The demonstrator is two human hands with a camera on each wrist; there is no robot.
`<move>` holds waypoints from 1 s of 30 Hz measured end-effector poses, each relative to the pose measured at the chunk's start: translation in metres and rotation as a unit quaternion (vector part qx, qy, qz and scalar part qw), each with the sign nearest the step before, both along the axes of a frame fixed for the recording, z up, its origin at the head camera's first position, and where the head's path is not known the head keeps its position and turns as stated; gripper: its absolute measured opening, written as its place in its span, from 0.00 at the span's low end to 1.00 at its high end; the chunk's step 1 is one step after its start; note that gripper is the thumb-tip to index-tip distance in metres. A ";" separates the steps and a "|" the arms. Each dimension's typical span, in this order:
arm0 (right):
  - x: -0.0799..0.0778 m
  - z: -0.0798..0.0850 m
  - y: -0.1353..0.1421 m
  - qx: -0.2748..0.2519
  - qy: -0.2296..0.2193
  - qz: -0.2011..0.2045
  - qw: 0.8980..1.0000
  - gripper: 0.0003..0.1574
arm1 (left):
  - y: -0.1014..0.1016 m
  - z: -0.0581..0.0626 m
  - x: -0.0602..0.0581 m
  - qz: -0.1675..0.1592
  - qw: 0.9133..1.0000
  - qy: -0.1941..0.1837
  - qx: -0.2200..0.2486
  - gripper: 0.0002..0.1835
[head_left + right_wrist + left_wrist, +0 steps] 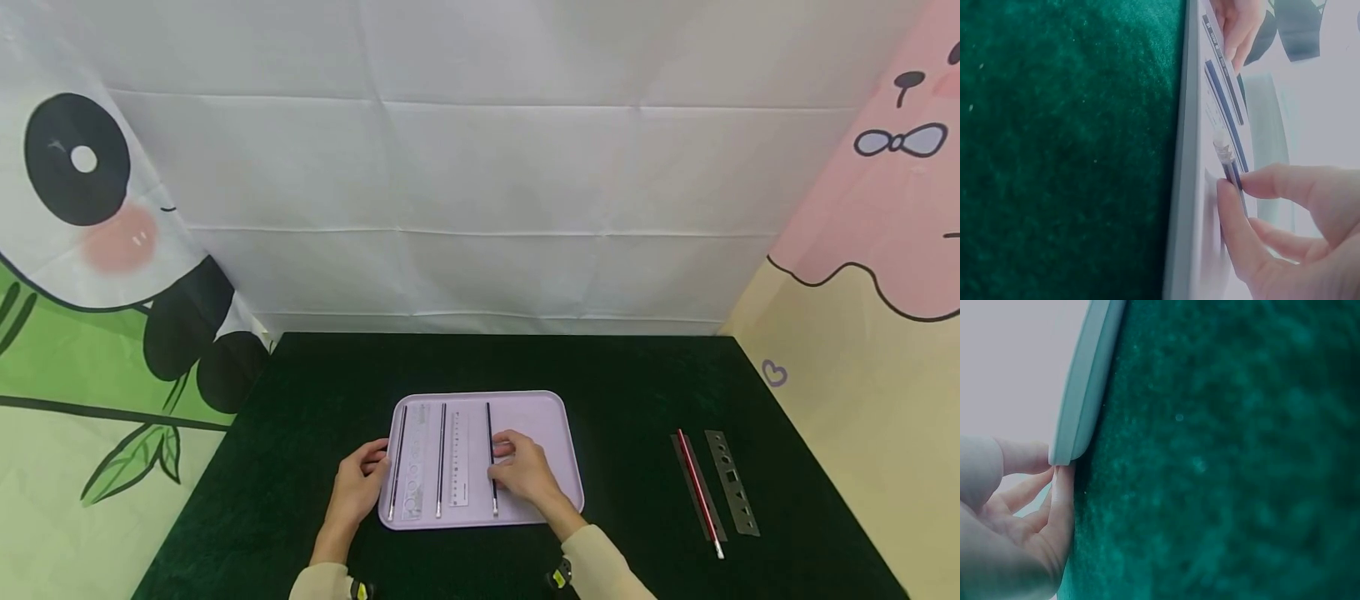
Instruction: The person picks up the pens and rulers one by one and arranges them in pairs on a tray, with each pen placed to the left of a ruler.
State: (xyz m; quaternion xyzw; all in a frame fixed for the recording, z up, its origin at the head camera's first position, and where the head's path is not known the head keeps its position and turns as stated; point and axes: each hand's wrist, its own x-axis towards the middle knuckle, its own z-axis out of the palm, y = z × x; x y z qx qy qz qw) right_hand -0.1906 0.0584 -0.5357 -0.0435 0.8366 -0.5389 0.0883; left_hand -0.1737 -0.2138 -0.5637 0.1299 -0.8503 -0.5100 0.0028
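A pale lilac tray (528,417) lies on the dark green cloth. In the head view my left hand (355,492) is at its left edge; the left wrist view shows thumb and fingers pinching the tray's rim (1082,394). My right hand (527,473) pinches a dark pencil (490,425) between thumb and fingers, with its eraser end toward me. The right wrist view shows that pencil's metal band and eraser (1222,145) just above the fingertips. Left of it on the tray lie a clear ruler (459,467), a second dark pencil (441,454), a clear stencil ruler (414,475) and a third dark pencil (397,458).
On the cloth at the right, a red pencil (701,496) lies over a dark see-through ruler (718,521). Beside them is a grey stencil ruler (733,487) with cut-out shapes. A white curtain (495,192) hangs behind the table (630,375).
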 end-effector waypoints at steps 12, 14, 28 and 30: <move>0.000 0.002 -0.008 0.033 0.012 -0.008 0.999 0.29 | 0.000 0.001 0.001 -0.001 1.000 0.001 0.002 0.20; 0.001 0.002 -0.009 0.039 0.014 -0.011 0.999 0.29 | 0.000 0.002 0.001 -0.001 1.000 -0.001 0.004 0.20; 0.003 0.000 -0.013 0.069 0.034 -0.007 0.997 0.29 | 0.000 0.002 0.001 0.000 1.000 0.001 0.003 0.20; 0.004 0.000 -0.013 0.065 0.032 -0.007 0.997 0.30 | -0.001 0.002 0.001 -0.001 1.000 0.003 0.004 0.20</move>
